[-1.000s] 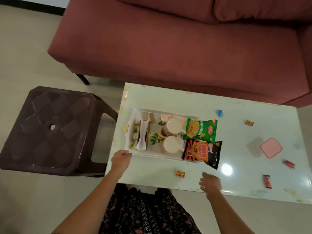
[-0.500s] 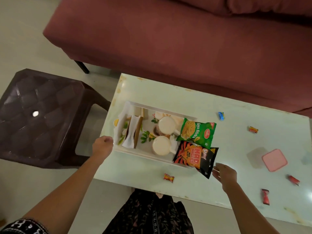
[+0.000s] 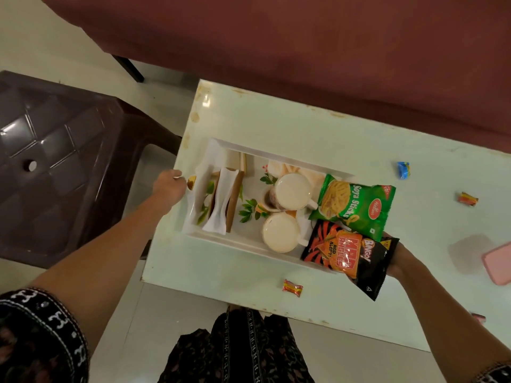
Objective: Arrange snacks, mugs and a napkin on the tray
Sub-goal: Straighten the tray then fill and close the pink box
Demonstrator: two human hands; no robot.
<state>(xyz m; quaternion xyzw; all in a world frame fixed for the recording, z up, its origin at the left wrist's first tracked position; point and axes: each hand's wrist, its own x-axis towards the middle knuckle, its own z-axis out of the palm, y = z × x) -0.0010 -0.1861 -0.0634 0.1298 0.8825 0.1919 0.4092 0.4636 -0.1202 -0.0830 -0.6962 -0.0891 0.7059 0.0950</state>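
A white rectangular tray (image 3: 221,240) with a leaf print sits at the left end of the pale table (image 3: 276,120). On it are a folded white napkin (image 3: 221,201) in a brown holder, two white mugs (image 3: 290,194) (image 3: 280,232), a green Soya Sticks packet (image 3: 356,204) and a black Bingo packet (image 3: 351,255). Both packets overhang the tray's right end. My left hand (image 3: 168,189) grips the tray's left edge by a small gold handle. My right hand (image 3: 403,258) is at the tray's right end, mostly hidden under the black packet.
Wrapped candies lie loose on the table: blue (image 3: 403,170), orange (image 3: 467,199), red-yellow (image 3: 292,288) near the front edge. A pink lid (image 3: 497,265) lies at the far right. A maroon sofa (image 3: 304,45) runs behind the table. A dark brown plastic stool (image 3: 55,167) stands left.
My left hand slid from the tray's front-left corner up to its left edge. My right hand moved from the table front to the tray's right end under the black packet.
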